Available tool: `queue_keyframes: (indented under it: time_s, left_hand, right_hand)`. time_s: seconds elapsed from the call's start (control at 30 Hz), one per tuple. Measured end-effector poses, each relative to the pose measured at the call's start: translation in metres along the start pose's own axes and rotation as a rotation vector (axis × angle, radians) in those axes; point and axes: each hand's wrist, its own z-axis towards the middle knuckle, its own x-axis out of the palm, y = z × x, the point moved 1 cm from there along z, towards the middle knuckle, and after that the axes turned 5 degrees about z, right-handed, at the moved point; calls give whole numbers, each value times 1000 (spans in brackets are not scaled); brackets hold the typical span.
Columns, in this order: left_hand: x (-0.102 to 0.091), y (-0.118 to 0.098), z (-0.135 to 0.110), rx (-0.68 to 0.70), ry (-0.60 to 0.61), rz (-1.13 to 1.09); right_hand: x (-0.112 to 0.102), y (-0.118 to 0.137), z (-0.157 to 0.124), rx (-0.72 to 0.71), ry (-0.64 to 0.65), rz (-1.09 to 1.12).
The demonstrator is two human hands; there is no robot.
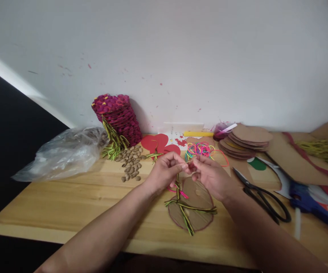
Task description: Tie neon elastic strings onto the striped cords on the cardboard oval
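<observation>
My left hand (168,169) and my right hand (212,177) meet over the table, fingertips nearly touching. Both pinch a thin cord (189,162), whose ends my fingers mostly hide. Below them lies a round cardboard disc (199,193) with a dark outline. Green-and-black striped cords (185,206) cross on the disc, and one stretch runs up under my left hand. A short pink cord (183,192) rests beside the crossing. Just behind my hands is a tangle of bright coloured cords (200,150).
To the left are a plastic bag (64,153), brown shells or nuts (132,161) and a purple pot-like craft piece (118,117). Red paper shapes (155,144) lie behind. On the right are stacked cardboard discs (242,140), black scissors (262,195) and a blue glue gun (314,206).
</observation>
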Motion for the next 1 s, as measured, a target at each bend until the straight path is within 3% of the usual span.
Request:
queue_keyframes:
  time_s: [0.1, 0.2, 0.33, 0.63, 0.83, 1.0]
  left_hand:
    - [2, 3, 1, 8, -93, -106]
    - [4, 5, -1, 21, -164, -160]
    - [9, 7, -4, -13, -143, -173]
    - [10, 6, -4, -89, -87, -296]
    - [9, 1, -4, -214, -149, -197]
    - [7, 1, -4, -243, -71, -134]
  right_hand:
    - [3, -6, -2, 80, 3, 60]
    - [7, -12, -4, 129, 95, -1]
    - [13, -19, -5, 105, 201, -30]
    - [18, -28, -4, 64, -10, 6]
    - [16, -13, -7, -119, -104, -133]
    - [12, 0, -8, -226, -176, -188]
